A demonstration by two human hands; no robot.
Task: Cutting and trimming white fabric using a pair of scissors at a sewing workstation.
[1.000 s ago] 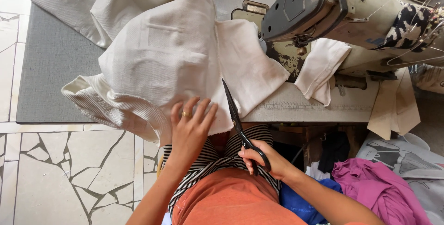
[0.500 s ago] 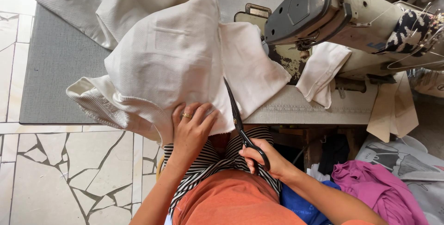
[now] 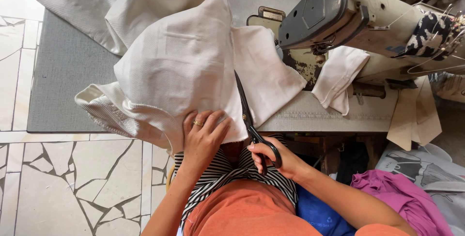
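Cream woven cloth (image 3: 179, 66) lies heaped over the near edge of the grey bench (image 3: 68, 71), its ribbed folded hem bunched at the left and a flatter panel spreading right toward the sewing machine (image 3: 348, 18). Seen from the head camera, the left hand (image 3: 201, 136) rests flat on the cloth at the bench edge, fingers spread and pressing down, a gold ring on one finger; it grips nothing. The right hand (image 3: 276, 156) is closed through the loops of black scissors (image 3: 249, 119), thumb and fingers in the handles just below the bench edge. The long blades run up and slightly left over the cloth, right beside the left hand's fingertips; they look nearly shut, though the angle makes that hard to judge.

Beyond the blades the sewing machine's grey head hangs over the bench, with a worn cream body and a patterned black-and-white wrap (image 3: 428, 30) on its right part. A small white cloth piece (image 3: 339, 78) droops beneath the machine, and pale paper-like sheets (image 3: 414, 112) hang off the bench's right end. Below, a striped garment (image 3: 227, 178) and orange fabric (image 3: 242, 212) cover the person's lap. Purple cloth (image 3: 402, 199) lies at the lower right, and cracked stone floor tiles (image 3: 72, 182) fill the lower left.
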